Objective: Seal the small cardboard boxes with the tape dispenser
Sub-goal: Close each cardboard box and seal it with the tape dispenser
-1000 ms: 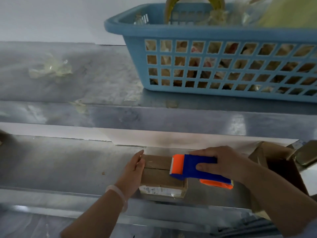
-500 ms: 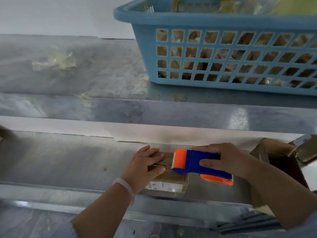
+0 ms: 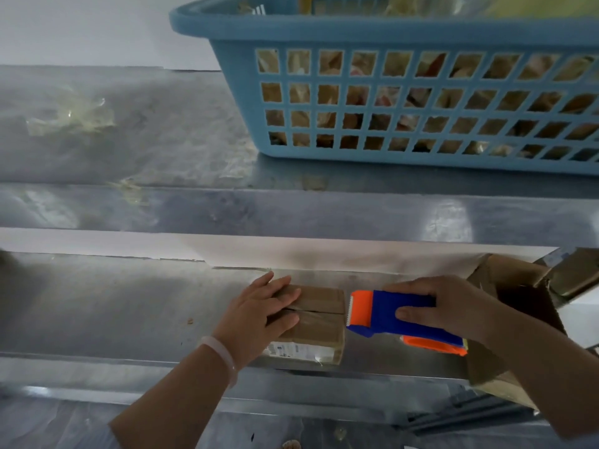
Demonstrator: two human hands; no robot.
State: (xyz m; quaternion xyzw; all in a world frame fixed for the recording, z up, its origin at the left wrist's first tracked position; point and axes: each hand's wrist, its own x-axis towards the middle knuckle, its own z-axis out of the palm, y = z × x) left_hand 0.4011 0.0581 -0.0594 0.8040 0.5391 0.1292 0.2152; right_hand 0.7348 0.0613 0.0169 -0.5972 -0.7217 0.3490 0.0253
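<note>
Steel shelf (image 3: 129, 312), perhaps scuffed.

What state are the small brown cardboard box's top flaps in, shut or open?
Shut. The small brown cardboard box has both flaps lying flat, meeting at a centre seam, with the left hand pressed flat on them.

The scene is dim and bluish, brightest on the pale wall at the top. Soft glare patches sit on the front lip of the grey metal shelf (image 3: 447, 222). The lower grey metal table (image 3: 97, 312) lies in shade, darkest at its left end. Everything looks slightly soft, the light-blue plastic lattice basket (image 3: 389, 37) blurriest. Straight edges bow near the borders.
</note>
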